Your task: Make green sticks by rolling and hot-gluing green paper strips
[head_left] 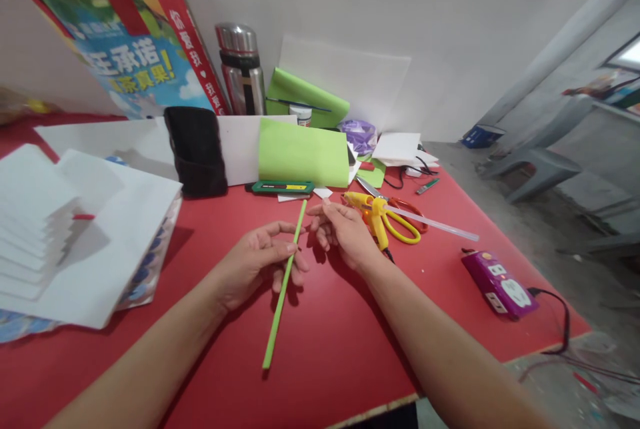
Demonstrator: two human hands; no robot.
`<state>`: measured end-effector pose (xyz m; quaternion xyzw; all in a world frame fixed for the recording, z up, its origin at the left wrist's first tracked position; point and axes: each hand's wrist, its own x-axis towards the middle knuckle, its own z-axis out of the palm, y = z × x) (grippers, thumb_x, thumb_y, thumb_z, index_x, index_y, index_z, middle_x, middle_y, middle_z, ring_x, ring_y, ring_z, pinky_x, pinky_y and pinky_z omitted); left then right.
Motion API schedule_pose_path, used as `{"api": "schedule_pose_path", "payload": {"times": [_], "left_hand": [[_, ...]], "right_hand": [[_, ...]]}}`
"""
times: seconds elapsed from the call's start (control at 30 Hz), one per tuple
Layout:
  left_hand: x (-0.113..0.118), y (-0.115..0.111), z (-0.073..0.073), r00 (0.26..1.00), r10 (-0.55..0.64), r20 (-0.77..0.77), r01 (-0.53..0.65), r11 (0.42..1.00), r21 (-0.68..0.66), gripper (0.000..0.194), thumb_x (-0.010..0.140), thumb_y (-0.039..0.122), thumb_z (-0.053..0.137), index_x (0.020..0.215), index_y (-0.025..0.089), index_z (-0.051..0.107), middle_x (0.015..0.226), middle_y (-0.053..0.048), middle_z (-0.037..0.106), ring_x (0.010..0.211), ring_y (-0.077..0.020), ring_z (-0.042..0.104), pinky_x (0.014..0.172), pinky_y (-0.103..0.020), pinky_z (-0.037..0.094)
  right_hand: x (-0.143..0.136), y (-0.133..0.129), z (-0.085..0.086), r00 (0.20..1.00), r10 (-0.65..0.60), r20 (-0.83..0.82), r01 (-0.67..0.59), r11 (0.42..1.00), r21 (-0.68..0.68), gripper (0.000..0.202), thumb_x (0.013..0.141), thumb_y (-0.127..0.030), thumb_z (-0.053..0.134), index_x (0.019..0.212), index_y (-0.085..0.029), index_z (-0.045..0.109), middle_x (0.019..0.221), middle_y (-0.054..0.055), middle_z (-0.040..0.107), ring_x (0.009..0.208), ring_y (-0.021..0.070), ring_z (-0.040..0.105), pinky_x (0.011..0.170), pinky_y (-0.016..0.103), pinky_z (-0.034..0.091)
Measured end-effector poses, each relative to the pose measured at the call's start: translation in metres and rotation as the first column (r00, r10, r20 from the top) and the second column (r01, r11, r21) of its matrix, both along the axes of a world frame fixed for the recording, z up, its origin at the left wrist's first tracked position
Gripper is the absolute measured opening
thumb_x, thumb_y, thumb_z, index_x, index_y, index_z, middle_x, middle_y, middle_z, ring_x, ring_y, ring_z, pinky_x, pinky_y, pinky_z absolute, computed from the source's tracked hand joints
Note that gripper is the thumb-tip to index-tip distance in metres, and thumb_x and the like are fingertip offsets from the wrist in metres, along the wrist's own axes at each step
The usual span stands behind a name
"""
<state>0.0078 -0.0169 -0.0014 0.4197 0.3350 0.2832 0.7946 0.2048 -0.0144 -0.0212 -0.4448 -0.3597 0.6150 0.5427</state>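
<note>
A thin green paper strip (280, 305) slants over the red table, pinched near its upper part by the thumb and fingers of my left hand (267, 255). My right hand (340, 229) is just right of the strip's upper end, its fingers curled loosely with thumb and index finger close together; whether anything small lies between them I cannot make out. Touching or nearly touching my right wrist area from behind is a yellow glue gun (377, 222) with a clear glue stick (435, 223) in its back. Scissors with yellow and red handles (407, 232) lie beside it.
Behind my hands lie a green utility knife (283, 187), green paper (303, 154) and a black pouch (197, 152). A steel flask (243, 72) and a printed bag (130, 49) stand at the back. White card pieces (115, 215) are left; a purple power strip (500, 285) is right.
</note>
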Motion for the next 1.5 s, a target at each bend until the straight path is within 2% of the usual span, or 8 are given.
{"api": "schedule_pose_path", "payload": {"times": [0.2,0.4,0.53,0.7,0.9,1.2,1.37,1.5], "left_hand": [[0.0,0.006,0.003,0.95,0.312,0.0,-0.312,0.95,0.009,0.029,0.089,0.01,0.068,0.116,0.014,0.057,0.087,-0.013,0.081,0.073,-0.0192,0.078,0.057,-0.02,0.059],[-0.001,0.009,0.002,0.903,0.43,0.015,-0.431,0.902,0.03,0.031,0.086,0.005,0.071,0.113,0.014,0.058,0.096,-0.013,0.081,0.079,-0.0184,0.079,0.065,-0.022,0.063],[-0.001,0.009,0.003,0.893,0.449,0.006,-0.449,0.893,0.04,0.031,0.085,0.007,0.073,0.112,0.013,0.061,0.098,-0.013,0.081,0.075,-0.0162,0.077,0.06,-0.019,0.06],[-0.001,0.008,-0.001,0.909,0.416,0.017,-0.416,0.909,0.024,0.034,0.079,0.013,0.081,0.109,0.013,0.065,0.099,-0.013,0.081,0.06,-0.0126,0.07,0.054,-0.022,0.058],[-0.001,0.009,-0.009,0.913,0.401,0.067,-0.404,0.914,0.032,0.04,0.069,0.014,0.089,0.103,0.013,0.067,0.089,-0.007,0.077,0.068,-0.015,0.072,0.061,-0.024,0.059],[-0.001,0.009,-0.01,0.917,0.393,0.061,-0.395,0.918,0.025,0.041,0.069,0.014,0.089,0.103,0.014,0.067,0.087,-0.005,0.076,0.071,-0.0148,0.072,0.064,-0.024,0.06],[-0.001,0.009,-0.009,0.918,0.391,0.06,-0.393,0.919,0.017,0.043,0.066,0.013,0.091,0.102,0.014,0.067,0.086,-0.006,0.077,0.074,-0.0158,0.073,0.066,-0.024,0.06],[0.0,0.009,-0.008,0.921,0.386,0.055,-0.388,0.922,0.019,0.044,0.066,0.014,0.091,0.103,0.014,0.068,0.087,-0.006,0.077,0.074,-0.0152,0.073,0.067,-0.024,0.059]], "right_hand": [[-0.004,-0.005,-0.002,0.995,0.083,0.063,-0.085,0.996,0.026,0.038,0.084,-0.054,0.076,0.084,-0.016,0.07,0.064,-0.003,0.066,0.039,0.0066,0.05,0.036,0.019,0.038],[-0.007,-0.014,0.006,0.902,0.384,0.199,-0.388,0.921,-0.022,0.049,0.092,-0.062,0.064,0.082,-0.014,0.07,0.07,0.005,0.074,0.037,0.006,0.049,0.037,0.02,0.036],[-0.009,-0.02,0.013,0.824,0.523,0.218,-0.526,0.849,-0.046,0.04,0.089,-0.053,0.073,0.083,-0.013,0.071,0.073,0.007,0.076,0.042,0.0073,0.054,0.044,0.021,0.043],[-0.009,-0.019,0.012,0.837,0.496,0.233,-0.504,0.863,-0.029,0.036,0.09,-0.049,0.073,0.083,-0.013,0.071,0.071,0.006,0.075,0.042,0.0069,0.052,0.043,0.021,0.042],[-0.008,-0.018,0.01,0.842,0.496,0.213,-0.501,0.865,-0.031,0.033,0.092,-0.046,0.07,0.085,-0.014,0.072,0.072,0.004,0.074,0.044,0.0064,0.05,0.043,0.02,0.042],[-0.012,-0.021,0.015,0.83,0.493,0.262,-0.498,0.866,-0.051,0.029,0.093,-0.04,0.067,0.083,-0.014,0.071,0.071,0.004,0.074,0.043,0.006,0.048,0.044,0.02,0.041],[-0.011,-0.021,0.013,0.822,0.484,0.3,-0.496,0.867,-0.039,0.039,0.095,-0.049,0.066,0.082,-0.013,0.072,0.066,0.004,0.072,0.042,0.0061,0.048,0.044,0.021,0.039],[-0.01,-0.021,0.009,0.823,0.454,0.343,-0.474,0.88,-0.028,0.046,0.093,-0.058,0.067,0.077,-0.015,0.07,0.05,-0.002,0.061,0.04,0.0071,0.048,0.043,0.02,0.036]]}}
